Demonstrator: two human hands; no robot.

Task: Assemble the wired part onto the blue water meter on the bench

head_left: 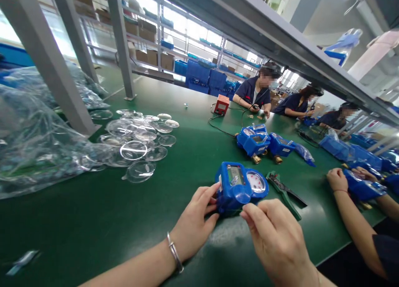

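A blue water meter (240, 187) with a small display and a round dial rests on the green table (124, 220) in front of me. My left hand (195, 220), with a silver bracelet on the wrist, grips the meter's left side, thumb and fingers closed on it. My right hand (274, 237) is curled at the meter's near right edge, fingers pinched against its underside. Green-handled pliers (285, 193) lie just right of the meter.
Several clear round lenses (137, 139) lie at the left beside plastic bags (37, 141). More blue meters (260, 141) sit further back, with an orange box (222, 105). A co-worker's hands (339, 181) hold another meter at the right. Three people sit along the far edge.
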